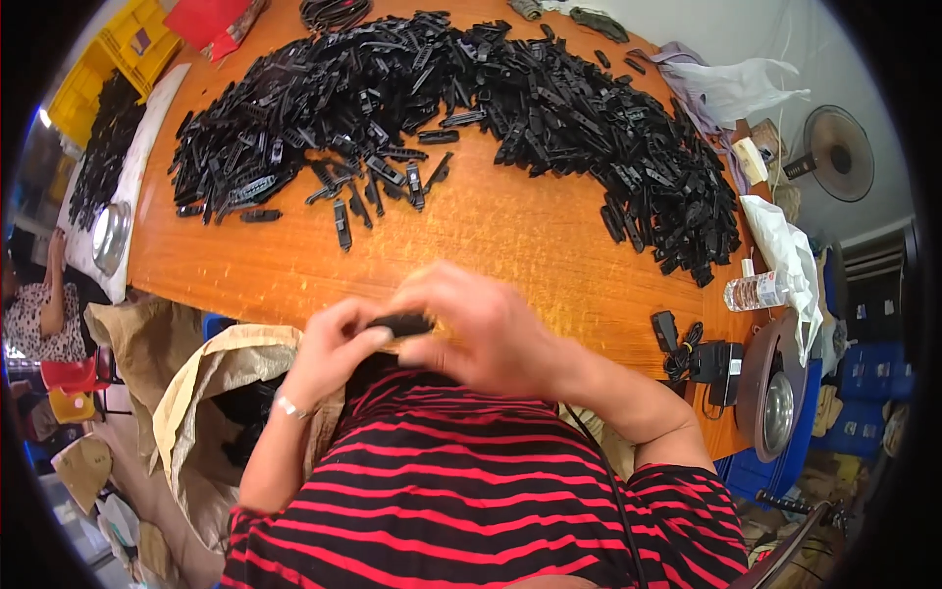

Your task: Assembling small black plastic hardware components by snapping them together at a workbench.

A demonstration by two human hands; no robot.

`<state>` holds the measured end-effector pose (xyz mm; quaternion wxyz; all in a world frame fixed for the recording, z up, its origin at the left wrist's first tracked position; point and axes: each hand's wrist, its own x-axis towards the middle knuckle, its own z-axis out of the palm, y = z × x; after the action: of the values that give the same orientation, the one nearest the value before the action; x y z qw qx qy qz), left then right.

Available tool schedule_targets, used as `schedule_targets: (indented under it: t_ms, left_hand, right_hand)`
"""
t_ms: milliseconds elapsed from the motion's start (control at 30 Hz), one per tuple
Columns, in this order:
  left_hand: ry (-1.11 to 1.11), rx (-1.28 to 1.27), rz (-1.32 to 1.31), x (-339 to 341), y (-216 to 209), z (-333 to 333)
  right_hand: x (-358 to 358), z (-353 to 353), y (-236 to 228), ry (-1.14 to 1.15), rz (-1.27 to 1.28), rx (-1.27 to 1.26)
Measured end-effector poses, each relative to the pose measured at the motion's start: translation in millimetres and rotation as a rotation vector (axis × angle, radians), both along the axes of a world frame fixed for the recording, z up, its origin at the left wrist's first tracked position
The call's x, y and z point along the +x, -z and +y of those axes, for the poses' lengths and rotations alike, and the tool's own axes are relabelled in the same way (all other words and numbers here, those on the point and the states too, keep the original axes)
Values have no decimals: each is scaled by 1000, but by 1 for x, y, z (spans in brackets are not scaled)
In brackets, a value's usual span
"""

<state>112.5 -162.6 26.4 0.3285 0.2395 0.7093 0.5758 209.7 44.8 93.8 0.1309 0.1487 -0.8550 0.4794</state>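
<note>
Left hand (339, 342) grips a black piece (404, 324) at the near edge of the table (535, 221); the blurred right hand (481, 319) curls against it, its grip unclear. Leftward, an open sack (177, 404) contains dark items (247, 404).

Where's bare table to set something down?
Free: mid-table, between the pile and right hand; front left, between the pile's left end and the open sack. Crowded: far side, under the pile; right edge, with bottle and adapter.
</note>
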Motion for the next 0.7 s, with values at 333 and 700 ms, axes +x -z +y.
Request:
schedule_targets:
  t_ms: [333, 700]
  left_hand:
    - [167, -365, -483, -15, -19, -155]
    - [12, -1227, 526, 5, 33, -180]
  right_hand:
    - [16, -19, -127, -744, -667, -909]
    - [41, -72, -81, -476, -20, -1660]
